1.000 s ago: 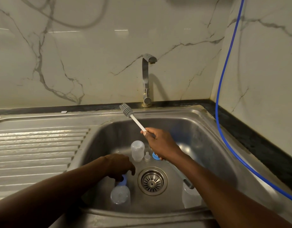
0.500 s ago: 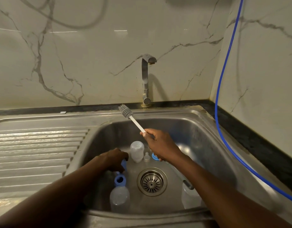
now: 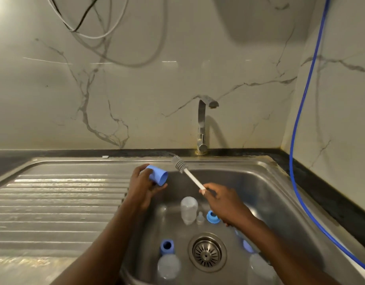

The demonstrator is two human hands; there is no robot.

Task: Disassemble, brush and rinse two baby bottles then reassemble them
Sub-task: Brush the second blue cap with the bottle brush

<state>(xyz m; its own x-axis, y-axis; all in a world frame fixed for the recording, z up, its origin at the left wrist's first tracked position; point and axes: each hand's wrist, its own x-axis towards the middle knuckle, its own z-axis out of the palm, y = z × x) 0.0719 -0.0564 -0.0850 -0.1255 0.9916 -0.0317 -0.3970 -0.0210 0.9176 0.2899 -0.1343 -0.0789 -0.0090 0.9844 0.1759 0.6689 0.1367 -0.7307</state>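
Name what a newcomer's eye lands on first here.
The blue cup-shaped plastic cap gripped in the left hand over the stainless steel sink stands out first. Beside it, the right hand holds a white-handled grey bristle brush angled up. Clear bottles and blue rings lie around the drain.

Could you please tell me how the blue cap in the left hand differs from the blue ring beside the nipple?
The cap is held up in the left hand; the ring lies on the sink floor. The cap is a tall tapered cup tipped sideways, mouth toward the brush; the ring is squat with its hole facing up. Both are blue, the cap paler.
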